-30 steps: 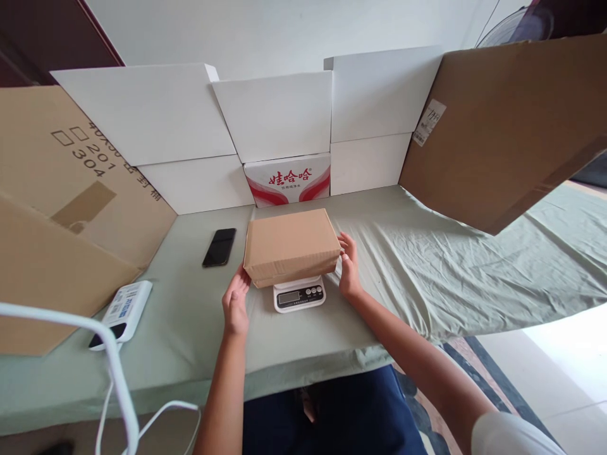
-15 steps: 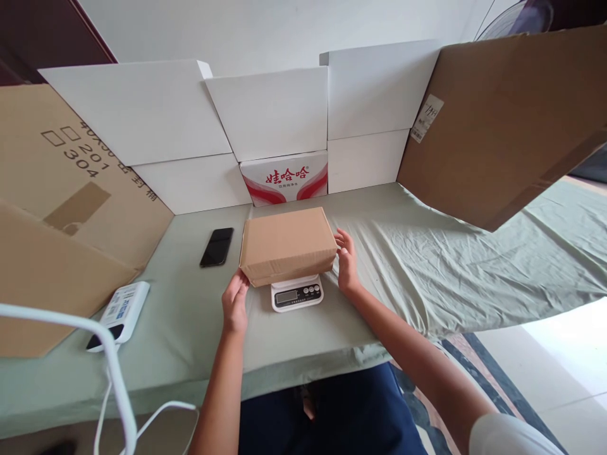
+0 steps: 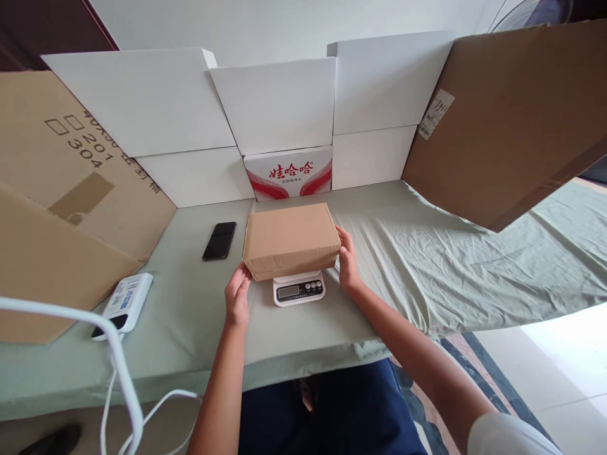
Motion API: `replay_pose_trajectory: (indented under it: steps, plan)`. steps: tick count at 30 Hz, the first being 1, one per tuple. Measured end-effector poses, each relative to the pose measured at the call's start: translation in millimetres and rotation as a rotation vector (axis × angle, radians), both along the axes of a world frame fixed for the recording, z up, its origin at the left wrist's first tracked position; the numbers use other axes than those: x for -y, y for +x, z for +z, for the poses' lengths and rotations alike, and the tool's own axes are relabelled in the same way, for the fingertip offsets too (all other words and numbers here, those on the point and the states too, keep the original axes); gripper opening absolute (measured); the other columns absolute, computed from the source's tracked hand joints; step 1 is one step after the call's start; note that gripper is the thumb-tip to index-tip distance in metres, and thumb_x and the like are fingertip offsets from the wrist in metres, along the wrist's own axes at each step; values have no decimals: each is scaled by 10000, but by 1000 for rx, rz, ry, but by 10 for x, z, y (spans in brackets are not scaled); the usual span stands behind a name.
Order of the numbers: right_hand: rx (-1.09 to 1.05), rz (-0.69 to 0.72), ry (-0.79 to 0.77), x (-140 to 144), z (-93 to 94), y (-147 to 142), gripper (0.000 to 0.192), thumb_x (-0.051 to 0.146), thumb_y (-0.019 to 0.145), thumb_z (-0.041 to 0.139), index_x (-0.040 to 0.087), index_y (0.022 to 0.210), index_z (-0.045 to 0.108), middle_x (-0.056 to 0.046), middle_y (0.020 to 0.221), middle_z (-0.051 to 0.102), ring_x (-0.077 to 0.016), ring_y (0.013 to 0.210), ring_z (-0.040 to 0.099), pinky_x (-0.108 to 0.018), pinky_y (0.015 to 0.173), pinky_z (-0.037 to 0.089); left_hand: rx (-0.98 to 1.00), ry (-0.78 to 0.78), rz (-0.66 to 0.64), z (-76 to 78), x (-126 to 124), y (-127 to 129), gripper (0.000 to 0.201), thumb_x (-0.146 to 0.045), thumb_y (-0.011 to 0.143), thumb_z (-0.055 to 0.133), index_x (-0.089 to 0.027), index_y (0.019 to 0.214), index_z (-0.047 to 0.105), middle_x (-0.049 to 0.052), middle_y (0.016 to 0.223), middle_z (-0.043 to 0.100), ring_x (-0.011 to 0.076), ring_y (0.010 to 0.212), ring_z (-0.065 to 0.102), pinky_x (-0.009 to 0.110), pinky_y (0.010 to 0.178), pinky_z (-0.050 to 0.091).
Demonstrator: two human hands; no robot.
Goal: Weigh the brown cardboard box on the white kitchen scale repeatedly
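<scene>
Brown closed cardboard box [image 3: 289, 239] is still sitting on the small white digital scale [image 3: 298, 289]; left hand [image 3: 237, 294] and right hand [image 3: 347, 262], open-fingered, are staying pressed against its sides, grip unchanged.

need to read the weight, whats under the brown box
A small white scale sits under the brown box; its display and buttons stick out in front. The weighing platform is covered.

Closed brown carton [image 3: 290, 237] atop scale [image 3: 300, 289]
</scene>
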State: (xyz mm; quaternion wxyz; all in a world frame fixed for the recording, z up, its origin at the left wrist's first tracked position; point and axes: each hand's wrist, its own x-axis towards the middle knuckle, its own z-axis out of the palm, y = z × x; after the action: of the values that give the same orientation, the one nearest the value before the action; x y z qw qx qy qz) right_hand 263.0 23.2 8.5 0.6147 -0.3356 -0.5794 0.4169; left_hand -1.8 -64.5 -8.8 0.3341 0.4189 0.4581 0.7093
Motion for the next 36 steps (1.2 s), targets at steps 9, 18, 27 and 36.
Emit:
replay_pose_trajectory:
  steps: [9,18,27,36]
  plan:
    - [-14,-18,15,-15,-20,-10,614,690,942,402,323,1427,485,-59,1480,523,-306,1373,477,-528,1166,370,1,-5,26,0,6,6,701,-580,776,669,-149,1329,658,196,1392,627,372,1375,519,492,1130,419]
    - [3,-4,63,18,67,-14,578,662,968,381,300,1393,527,-65,1459,561,-309,1359,506,-505,1145,403,-1,-30,31,-13,26,-3,700,-580,771,674,-146,1321,665,197,1354,649,375,1351,541,500,1121,431]
    - [-12,-22,50,-18,37,-1,575,658,968,386,297,1392,527,-71,1451,558,-305,1338,517,-508,1136,405,5,44,31,6,45,-10,621,-530,833,624,-176,1342,658,171,1409,622,346,1401,497,478,1159,388]
    - [-59,-23,6,-91,-15,3,602,678,945,396,294,1393,519,-75,1444,571,-315,1321,529,-542,1120,411,50,19,38,62,-25,12,661,-654,812,592,-217,1299,684,145,1378,642,324,1366,534,459,1135,413]
